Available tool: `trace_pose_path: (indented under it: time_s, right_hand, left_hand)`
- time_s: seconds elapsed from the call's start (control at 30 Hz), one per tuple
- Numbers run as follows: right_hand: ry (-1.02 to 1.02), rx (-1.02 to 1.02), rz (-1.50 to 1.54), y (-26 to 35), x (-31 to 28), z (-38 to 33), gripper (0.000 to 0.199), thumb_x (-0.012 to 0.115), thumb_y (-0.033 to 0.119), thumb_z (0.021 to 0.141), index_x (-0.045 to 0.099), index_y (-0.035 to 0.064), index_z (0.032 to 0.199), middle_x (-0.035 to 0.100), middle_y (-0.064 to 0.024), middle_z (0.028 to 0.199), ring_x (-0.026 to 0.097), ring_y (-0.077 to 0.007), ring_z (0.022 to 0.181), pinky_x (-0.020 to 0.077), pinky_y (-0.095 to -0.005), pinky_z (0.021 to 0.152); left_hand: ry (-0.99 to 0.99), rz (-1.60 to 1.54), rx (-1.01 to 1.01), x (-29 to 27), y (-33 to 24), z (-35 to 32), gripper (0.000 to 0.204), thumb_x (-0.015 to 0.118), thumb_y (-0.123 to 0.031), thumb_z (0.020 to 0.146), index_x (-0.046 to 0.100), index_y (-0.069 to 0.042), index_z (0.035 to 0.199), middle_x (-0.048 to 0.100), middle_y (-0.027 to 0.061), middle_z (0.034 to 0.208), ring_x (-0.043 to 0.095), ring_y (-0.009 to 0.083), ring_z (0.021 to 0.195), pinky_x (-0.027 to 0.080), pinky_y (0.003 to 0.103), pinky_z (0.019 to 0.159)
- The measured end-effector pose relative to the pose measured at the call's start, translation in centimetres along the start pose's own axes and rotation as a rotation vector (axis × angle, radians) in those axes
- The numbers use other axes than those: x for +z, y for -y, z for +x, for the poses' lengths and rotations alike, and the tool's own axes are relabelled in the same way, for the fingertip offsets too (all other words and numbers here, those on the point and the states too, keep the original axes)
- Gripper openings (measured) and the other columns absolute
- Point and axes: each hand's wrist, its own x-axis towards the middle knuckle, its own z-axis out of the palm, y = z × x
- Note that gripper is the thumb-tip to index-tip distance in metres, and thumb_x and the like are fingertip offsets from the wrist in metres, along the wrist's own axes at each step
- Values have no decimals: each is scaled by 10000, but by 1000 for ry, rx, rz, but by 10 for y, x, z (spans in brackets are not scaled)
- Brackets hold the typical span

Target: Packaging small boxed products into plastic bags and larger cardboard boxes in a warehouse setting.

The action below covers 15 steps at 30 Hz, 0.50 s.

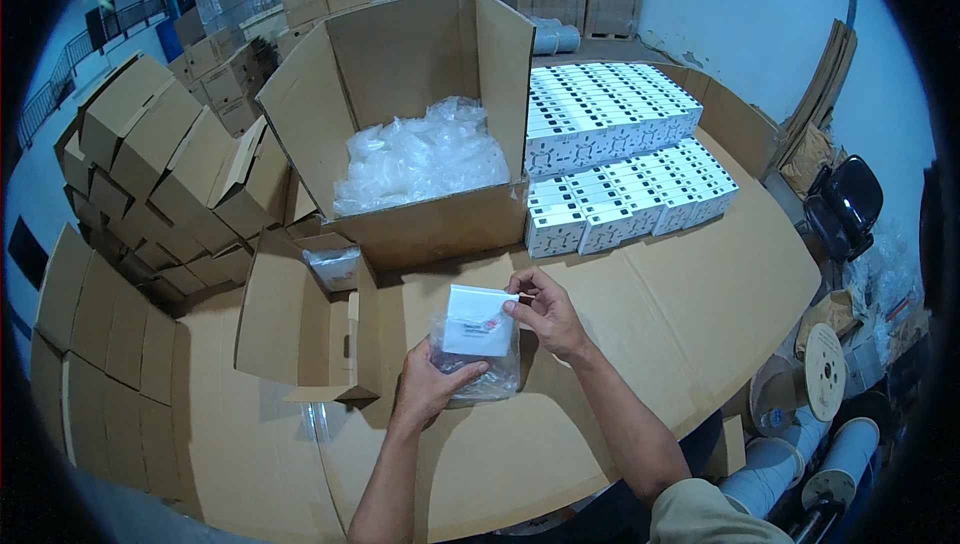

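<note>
In front of me a small white packet (478, 336) with a printed face sits partly inside a clear plastic bag (497, 381). My left hand (436, 380) is closed on the bag's lower left side, thumb across its front. At the packet's upper right corner, my right hand (545, 312) pinches the edge with thumb and fingers. Just left of my hands stands an open brown carton (365, 349), with another bagged white packet (334, 269) in its far end.
Behind, a large open carton (430, 234) holds a heap of clear plastic bags (425, 159). Stacked white printed boxes (610, 124) stand at its right. Brown cartons (165, 159) pile up on the left, with more cartons (105, 374) nearer. Cable spools (825, 372) lie beyond the cardboard-covered table's (690, 334) right edge.
</note>
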Motion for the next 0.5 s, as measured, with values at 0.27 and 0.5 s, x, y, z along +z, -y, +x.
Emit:
trace_pose_path:
  time_s: [0.27,0.5]
  right_hand:
    - [18,67,-36,4,0,-1,193,670,29,932,539,37,1074,548,-8,980,560,-93,927,478,-259,813]
    - [61,80,-31,-4,-6,0,206,697,50,930,550,53,1073,555,-1,1003,552,-86,965,467,-262,850]
  left_hand:
    - [-20,-135,-35,1,-3,0,392,842,-145,833,670,-7,1157,726,74,1058,680,144,945,548,316,850]
    - [-43,-108,4,1,5,4,309,778,-175,909,675,-3,1143,724,65,1014,665,123,906,542,305,821]
